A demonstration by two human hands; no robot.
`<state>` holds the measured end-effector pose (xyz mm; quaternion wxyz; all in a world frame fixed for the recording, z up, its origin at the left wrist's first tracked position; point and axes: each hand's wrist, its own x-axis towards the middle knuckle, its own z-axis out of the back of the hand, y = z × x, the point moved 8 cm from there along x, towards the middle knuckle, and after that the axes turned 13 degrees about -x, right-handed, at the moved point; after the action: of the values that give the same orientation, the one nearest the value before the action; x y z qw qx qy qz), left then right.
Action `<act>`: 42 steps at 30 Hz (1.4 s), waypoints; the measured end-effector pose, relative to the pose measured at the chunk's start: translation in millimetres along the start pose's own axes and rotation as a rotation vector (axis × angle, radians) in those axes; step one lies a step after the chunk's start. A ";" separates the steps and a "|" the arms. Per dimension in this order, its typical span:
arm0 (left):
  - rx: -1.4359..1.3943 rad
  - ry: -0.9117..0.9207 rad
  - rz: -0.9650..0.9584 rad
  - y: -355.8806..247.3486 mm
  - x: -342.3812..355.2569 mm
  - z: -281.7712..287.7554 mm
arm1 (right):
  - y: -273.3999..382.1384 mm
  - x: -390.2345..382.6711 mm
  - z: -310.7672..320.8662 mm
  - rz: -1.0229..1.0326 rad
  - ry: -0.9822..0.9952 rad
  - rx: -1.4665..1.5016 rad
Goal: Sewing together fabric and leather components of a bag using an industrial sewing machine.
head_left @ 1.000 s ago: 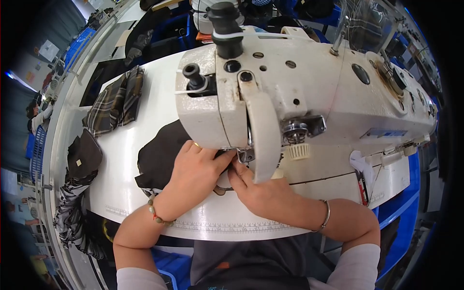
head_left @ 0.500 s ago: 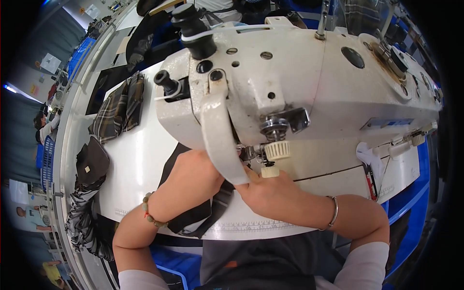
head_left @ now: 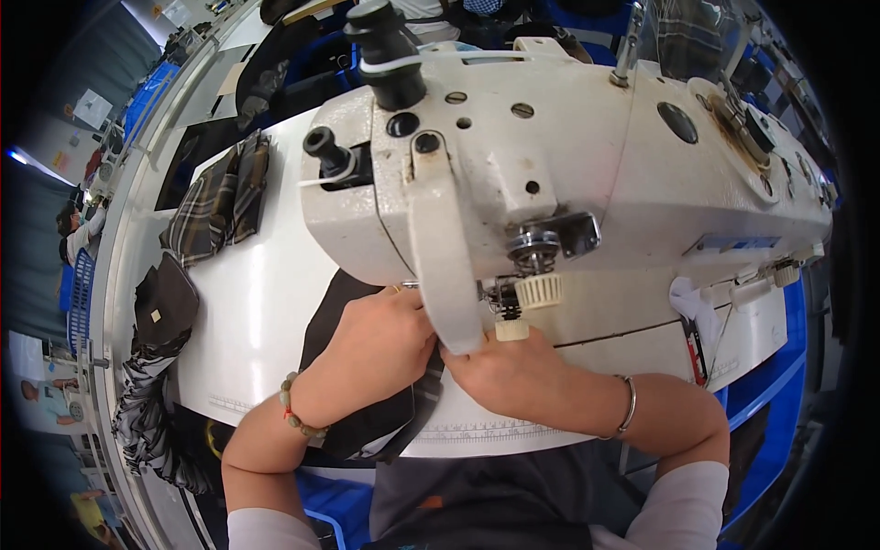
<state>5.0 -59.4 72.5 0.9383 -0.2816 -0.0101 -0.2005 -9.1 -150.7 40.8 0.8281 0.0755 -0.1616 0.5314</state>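
Note:
The white head of a sewing machine [head_left: 568,174] stands over the table, its curved white lever [head_left: 445,247] hanging down between my hands. My left hand [head_left: 380,335], with a beaded bracelet at the wrist, is closed with bent fingers on a dark fabric piece [head_left: 376,426] below the machine. Part of that piece shows a plaid side near my right hand. My right hand [head_left: 509,367], wearing a metal bangle, is curled at the fabric's right edge, under the pale knobs [head_left: 538,291]. The lever and the machine hide the needle area and some fingertips.
Folded plaid fabric pieces [head_left: 213,202] lie on the white table [head_left: 266,302] at the far left. A dark bundle with a striped lining [head_left: 151,394] hangs along its left edge. On the right are a white cloth [head_left: 694,302], a red-and-black tool [head_left: 694,353] and a blue bin [head_left: 775,394].
My left wrist has shifted slightly and more of the fingers shows. My right hand has moved a little to the left and down. The whole view has shifted slightly; the fabric stays under my hands.

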 end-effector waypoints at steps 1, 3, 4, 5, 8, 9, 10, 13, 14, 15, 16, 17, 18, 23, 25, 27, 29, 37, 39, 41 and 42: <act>0.000 -0.010 0.005 -1.7 0.2 0.8 | 0.3 0.2 1.7 0.005 0.000 -0.001; -0.001 -0.023 0.002 -4.3 1.1 0.6 | -0.3 0.4 4.2 -0.007 0.030 -0.041; -0.002 -0.032 -0.002 -5.6 1.5 1.0 | -0.3 0.3 4.6 -0.005 0.030 -0.041; -0.001 -0.032 -0.002 -6.5 2.1 1.7 | -0.8 0.0 4.7 -0.010 0.030 -0.044; 0.002 0.020 0.062 -2.4 3.0 -0.7 | -3.7 -1.3 0.9 -0.007 0.010 -0.002; 0.001 0.030 0.080 0.3 2.9 -1.9 | -4.4 -1.6 0.7 0.003 -0.010 0.041; 0.000 0.040 0.098 3.0 2.5 -3.1 | -5.1 -2.0 0.9 0.002 -0.011 0.041; 0.024 0.037 0.107 6.3 -1.2 -3.3 | -6.2 -1.0 1.6 0.011 0.020 0.081; 0.024 0.036 0.106 5.8 -2.8 -3.2 | -6.8 -1.0 4.4 0.020 0.051 0.070; 0.082 -0.001 0.069 2.3 -5.4 0.3 | -6.7 -0.8 4.7 0.031 0.083 0.059; 0.139 -0.037 0.033 -1.3 -8.5 3.9 | -6.2 -0.3 2.9 0.032 0.083 0.057; 0.138 -0.038 0.028 -6.0 -10.0 7.1 | -1.7 -1.0 6.8 0.084 0.004 0.043; 0.222 -0.031 -0.013 -15.8 -11.4 11.8 | 3.4 -2.3 11.4 0.137 -0.075 0.028; 0.135 0.233 0.123 -12.5 -27.4 -4.4 | 15.4 -1.6 9.2 0.137 -0.151 -0.097; 0.025 0.253 0.123 -5.4 -27.3 -6.3 | 15.5 -0.2 10.9 0.144 -0.174 -0.128; -0.082 0.274 0.122 -3.1 -26.8 -3.0 | 15.5 -0.6 11.8 0.142 -0.181 -0.110; -0.242 0.287 0.105 -6.1 -25.4 2.6 | 15.9 -1.0 15.3 0.144 -0.192 -0.093; -0.410 0.288 0.076 5.1 -25.3 -2.3 | 27.6 -3.3 12.5 0.244 -0.249 -0.175; -0.419 0.326 0.142 6.0 -26.1 -2.7 | 27.1 -3.1 13.7 0.255 -0.285 -0.220; -0.328 0.381 0.155 -2.0 -24.0 0.7 | 27.6 -4.9 12.6 0.265 -0.283 -0.192; -0.247 0.445 0.173 -3.2 -24.5 -1.6 | 30.2 -6.3 13.1 0.269 -0.288 -0.204</act>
<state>-18.9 -53.6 69.5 0.8896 -0.3428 0.2452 -0.1764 -41.3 -147.1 49.5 0.7216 0.0441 -0.3396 0.6016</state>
